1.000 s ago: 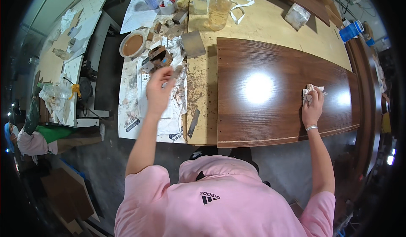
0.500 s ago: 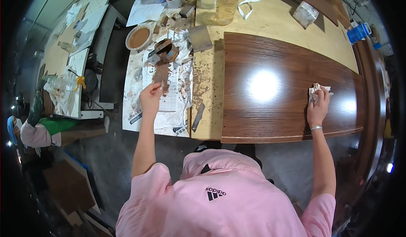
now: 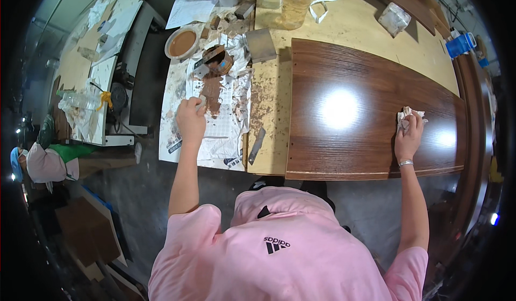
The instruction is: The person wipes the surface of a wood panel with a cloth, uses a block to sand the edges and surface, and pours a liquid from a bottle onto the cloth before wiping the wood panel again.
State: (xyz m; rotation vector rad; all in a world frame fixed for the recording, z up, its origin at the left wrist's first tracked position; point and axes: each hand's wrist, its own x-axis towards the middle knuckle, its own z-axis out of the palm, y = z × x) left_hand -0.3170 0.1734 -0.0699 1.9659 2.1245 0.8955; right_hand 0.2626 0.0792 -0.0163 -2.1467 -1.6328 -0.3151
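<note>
A brown wood-grain board [image 3: 344, 145] lies flat on the bench, glossy where the lamp reflects. Near its right end my right hand [image 3: 408, 141] presses a crumpled white rag or tissue [image 3: 403, 122] against its surface. My left hand [image 3: 191, 121] hovers over stained white paper [image 3: 217, 145], its fingers pinched around a small pale thing that I cannot make out. Just beyond that hand is a smear of brown paste [image 3: 212, 91]. An open tin [image 3: 226, 64] with a scraper [image 3: 201, 69] across it sits farther back, beside a round tub of brown filler [image 3: 181, 44].
A thin metal blade [image 3: 257, 145] lies left of the board, and a square plate [image 3: 261, 45] behind it. A jar of yellowish liquid [image 3: 295, 8] stands at the back. A wrapped block [image 3: 394, 20] and blue mug [image 3: 460, 45] are back right. Another person [image 3: 48, 161] is at far left.
My left hand has shifted slightly left over the paper and turned, its fingers still pinched. My right hand stays on the rag at about the same spot. The whole view has swung slightly.
</note>
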